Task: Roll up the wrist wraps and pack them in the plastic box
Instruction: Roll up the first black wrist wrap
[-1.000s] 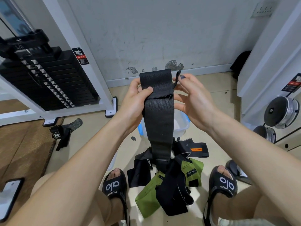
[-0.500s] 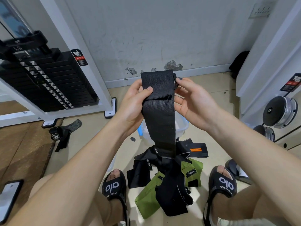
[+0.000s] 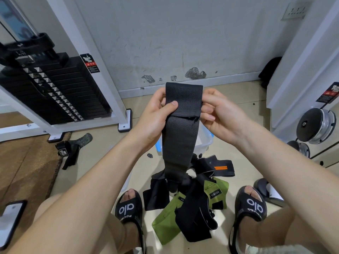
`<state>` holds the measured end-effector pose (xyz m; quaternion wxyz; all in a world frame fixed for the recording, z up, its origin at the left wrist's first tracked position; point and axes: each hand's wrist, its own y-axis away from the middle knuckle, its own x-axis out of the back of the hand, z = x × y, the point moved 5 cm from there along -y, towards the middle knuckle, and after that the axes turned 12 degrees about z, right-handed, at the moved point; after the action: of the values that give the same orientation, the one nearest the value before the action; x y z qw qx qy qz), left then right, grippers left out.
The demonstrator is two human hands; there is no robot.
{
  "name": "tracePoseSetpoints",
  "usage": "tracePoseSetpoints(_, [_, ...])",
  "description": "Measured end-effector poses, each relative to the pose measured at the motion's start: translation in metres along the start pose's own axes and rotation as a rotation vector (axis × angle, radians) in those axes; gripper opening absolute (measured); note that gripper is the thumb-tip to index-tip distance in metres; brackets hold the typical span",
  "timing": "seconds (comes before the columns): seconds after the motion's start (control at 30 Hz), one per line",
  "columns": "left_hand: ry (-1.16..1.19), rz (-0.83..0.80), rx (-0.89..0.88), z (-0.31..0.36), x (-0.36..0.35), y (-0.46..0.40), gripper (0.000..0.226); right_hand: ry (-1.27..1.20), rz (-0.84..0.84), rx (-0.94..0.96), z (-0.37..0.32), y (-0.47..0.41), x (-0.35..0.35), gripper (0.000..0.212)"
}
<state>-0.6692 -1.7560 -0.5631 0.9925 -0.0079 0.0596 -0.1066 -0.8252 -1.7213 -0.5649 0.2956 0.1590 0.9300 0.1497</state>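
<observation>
A long black wrist wrap (image 3: 178, 136) hangs in front of me, its top end folded over. My left hand (image 3: 157, 114) pinches the folded top with the thumb on the front. My right hand (image 3: 218, 112) grips the wrap's right edge with curled fingers. The wrap's lower end reaches a pile of wraps (image 3: 190, 202) on the floor between my feet, black and green ones, one with orange stripes (image 3: 220, 166). The clear plastic box (image 3: 206, 142) sits on the floor behind the hanging wrap, mostly hidden by it.
A black weight stack (image 3: 55, 88) in a white frame stands at the left. Another strap (image 3: 70, 151) lies on the floor by a brown mat (image 3: 27, 171). Dumbbells (image 3: 315, 123) rest at the right. A phone (image 3: 10, 222) lies at the lower left.
The small loop at the wrap's top right has been tucked in. My right hand has closed in on the wrap's right edge. The left hand keeps its pinch.
</observation>
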Motion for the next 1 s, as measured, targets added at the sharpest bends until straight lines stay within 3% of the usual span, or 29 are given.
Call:
tracePoseSetpoints(0.3, [-0.123,0.041,-0.057,-0.002,0.004,-0.004,0.031,-0.04,-0.005,0.008,0.005,-0.005,0.001,0.008])
tracePoseSetpoints(0.43, [-0.146,0.057,-0.078,-0.001,0.005,-0.003,0.03,-0.037,0.028,0.068,0.002,0.001,0.0,0.025])
tracePoseSetpoints(0.63, [-0.153,0.038,-0.078,-0.001,0.003,-0.001,0.025,0.36,0.053,0.345,0.001,-0.001,0.003,0.024])
tracePoseSetpoints(0.77, [-0.12,0.029,-0.026,-0.003,0.001,0.002,0.023,0.358,0.13,0.411,-0.004,-0.003,0.008,0.013])
tracePoseSetpoints(1.0, [-0.065,0.069,0.073,-0.005,0.002,0.0,0.026,0.529,0.013,0.547,-0.009,0.002,0.001,0.028])
